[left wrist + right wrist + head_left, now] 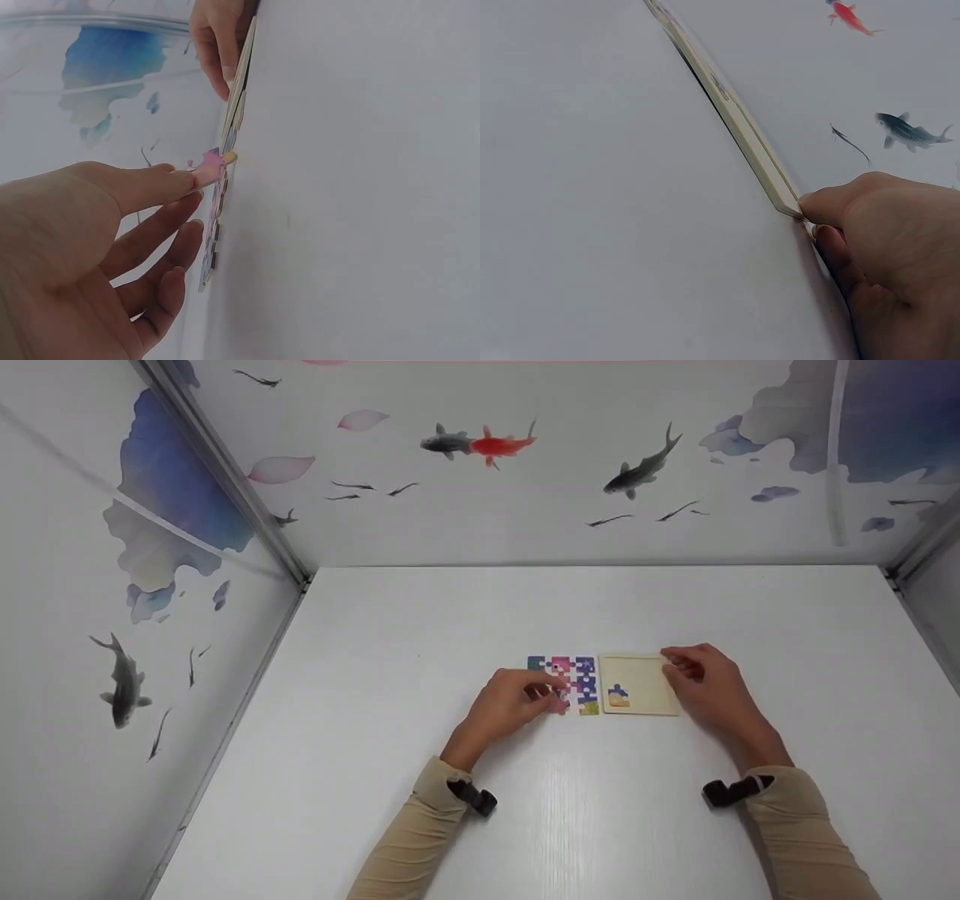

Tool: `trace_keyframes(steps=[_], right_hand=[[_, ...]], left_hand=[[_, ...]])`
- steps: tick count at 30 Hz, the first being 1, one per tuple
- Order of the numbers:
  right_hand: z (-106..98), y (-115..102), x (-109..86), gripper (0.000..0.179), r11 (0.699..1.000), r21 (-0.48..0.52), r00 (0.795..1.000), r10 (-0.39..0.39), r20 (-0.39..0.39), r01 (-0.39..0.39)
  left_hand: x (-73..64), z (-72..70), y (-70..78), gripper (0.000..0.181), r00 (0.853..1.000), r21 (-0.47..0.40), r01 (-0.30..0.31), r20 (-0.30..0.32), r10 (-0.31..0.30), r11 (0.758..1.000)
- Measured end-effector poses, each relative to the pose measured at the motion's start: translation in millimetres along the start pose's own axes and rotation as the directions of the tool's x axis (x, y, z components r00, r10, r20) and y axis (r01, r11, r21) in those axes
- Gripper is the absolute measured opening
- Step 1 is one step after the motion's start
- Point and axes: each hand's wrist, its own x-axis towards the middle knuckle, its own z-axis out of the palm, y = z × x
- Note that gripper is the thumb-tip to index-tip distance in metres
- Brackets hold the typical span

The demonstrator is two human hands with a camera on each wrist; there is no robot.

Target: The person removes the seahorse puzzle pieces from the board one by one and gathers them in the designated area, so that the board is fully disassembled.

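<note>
My left hand [514,701] pinches a pink jigsaw puzzle piece [212,166] between thumb and fingers, over the left part of a group of loose puzzle pieces [586,685]. That group lies flat beside a shallow pale wooden puzzle tray [646,679]. One blue and orange puzzle piece [619,700] sits in the tray's lower left corner. At the tray's right edge is my right hand [712,690], its thumb on the rim and fingers curled below, gripping it. In the right wrist view, the thumb [825,204] is right at the tray's near corner.
The white table [420,622] extends around the puzzle. A white back wall [480,525] with painted fish rises behind it, and a similar painted wall [60,585] stands at the left. Each wrist carries a small black camera [472,796].
</note>
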Motion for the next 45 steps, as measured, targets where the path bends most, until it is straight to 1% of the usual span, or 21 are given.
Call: trace_keyframes(steps=[3,6,9,12,16,20,23,29,34,38,42,45], right_hand=[[-0.1,0.8,0.5,0.040,1.000,0.009,1.000,-0.007,-0.002,0.007],[-0.4,2.1,1.4,0.039,1.000,0.017,1.000,-0.017,-0.005,0.017],[-0.8,2.6,1.7,0.039,1.000,0.021,1.000,-0.018,-0.005,0.018],[-0.8,2.8,1.7,0.040,1.000,0.016,1.000,-0.014,-0.005,0.014],[-0.3,2.5,1.8,0.041,1.000,0.013,1.000,0.001,-0.005,-0.001],[-0.3,2.1,1.9,0.041,1.000,0.006,1.000,0.022,0.000,-0.022],[-0.6,2.5,1.7,0.041,1.000,0.003,1.000,0.024,0.004,-0.024],[-1.1,2.4,0.9,0.041,1.000,0.006,1.000,0.026,0.004,-0.026],[-1.3,1.1,0.3,0.041,1.000,0.013,1.000,0.026,0.000,-0.026],[-1.1,-0.9,0.0,0.041,0.999,0.033,0.999,0.042,0.001,-0.042],[-0.9,-2.2,-0.6,0.040,0.998,0.034,0.999,0.045,0.006,-0.045],[-1.4,-2.2,-1.1,0.041,0.999,0.026,0.999,0.040,0.008,-0.040]], left_hand=[[-0.1,1.8,1.2,0.025,1.000,0.033,0.018,-0.009,-0.018,0.999],[0.1,3.6,3.4,0.023,0.999,0.086,0.023,-0.032,-0.021,0.996],[0.5,5.2,5.9,0.023,0.998,0.147,0.030,-0.064,-0.021,0.989],[0.8,6.3,7.6,0.024,0.995,0.198,0.052,-0.093,-0.034,0.979],[0.5,6.7,9.2,0.029,0.993,0.243,0.080,-0.108,-0.055,0.967],[-0.1,5.4,9.6,0.033,0.995,0.254,0.070,-0.092,-0.048,0.965],[-0.7,5.0,9.1,0.034,0.997,0.240,0.055,-0.060,-0.042,0.969],[-0.1,6.0,10.2,0.023,0.999,0.227,0.052,-0.022,-0.049,0.973],[0.1,5.3,10.0,0.017,1.000,0.213,0.025,-0.003,-0.025,0.977],[0.3,4.0,10.3,0.014,1.000,0.201,0.008,0.014,-0.011,0.980],[1.1,3.9,11.7,0.018,1.000,0.207,0.019,0.016,-0.023,0.978],[3.6,5.5,15.2,0.023,1.000,0.231,0.015,0.013,-0.019,0.973]])
